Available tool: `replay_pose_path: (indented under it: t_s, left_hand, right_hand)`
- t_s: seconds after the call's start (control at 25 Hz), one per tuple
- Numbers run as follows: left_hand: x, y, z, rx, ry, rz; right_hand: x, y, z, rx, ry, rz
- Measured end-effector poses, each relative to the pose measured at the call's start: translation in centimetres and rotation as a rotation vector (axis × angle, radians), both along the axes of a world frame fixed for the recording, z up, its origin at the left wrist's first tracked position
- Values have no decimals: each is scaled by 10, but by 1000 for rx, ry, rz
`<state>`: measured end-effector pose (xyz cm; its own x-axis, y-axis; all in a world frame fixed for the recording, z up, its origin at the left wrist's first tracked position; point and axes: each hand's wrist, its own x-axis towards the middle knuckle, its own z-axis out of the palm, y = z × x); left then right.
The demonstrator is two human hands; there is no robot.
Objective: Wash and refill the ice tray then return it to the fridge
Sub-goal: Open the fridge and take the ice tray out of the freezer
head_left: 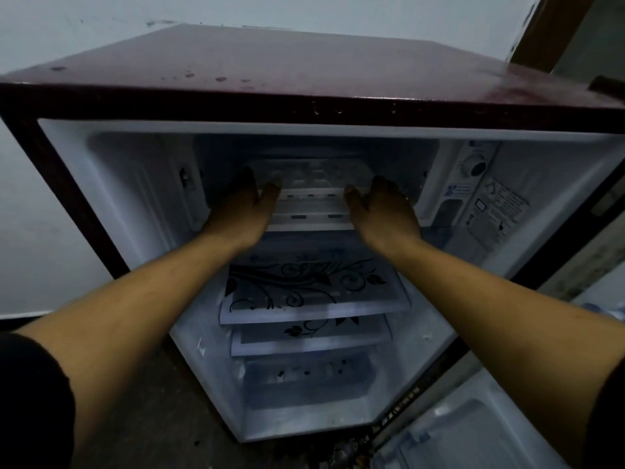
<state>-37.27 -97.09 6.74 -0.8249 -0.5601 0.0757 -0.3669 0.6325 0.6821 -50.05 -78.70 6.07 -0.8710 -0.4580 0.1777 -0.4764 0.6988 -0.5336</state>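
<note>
Head view: a maroon fridge (304,72) stands open, its door (473,431) swung to the right. The translucent ice tray (313,172) sits deep in the top freezer compartment, above a white slotted ledge (311,206). The left hand (241,201) and the right hand (384,204) hold the tray by its two short ends, with each thumb laid over a front corner. The fingers run into shadow. Below hang floral-printed glass shelves (311,289). A thermostat dial (473,165) sits on the right inner wall.
</note>
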Motion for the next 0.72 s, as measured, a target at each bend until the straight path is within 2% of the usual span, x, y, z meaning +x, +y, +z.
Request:
replay_pose_path:
  t_s: [0.08,0.16,0.24,0.32,0.4,0.56,0.72]
  left_hand:
    - [3,5,8,147,82,42]
    - [6,10,14,283,189,119]
    - [11,16,22,424,281,226]
    - [15,23,27,645,431,337]
    - [20,31,32,827,526,409]
    - [33,41,33,907,537,426]
    - [54,47,30,1033,479,419]
  right_hand:
    - [1,2,4,-82,35,-47]
    - [1,6,9,-230,-41,-97]
    - [-4,10,15,-423,-244,-195]
    - [-8,15,18,-659,-481,-308]
    - [-7,20,22,-787,-650,-347]
    - [4,33,20,-811,-780,-369]
    - [33,52,11,-769,-775,-409]
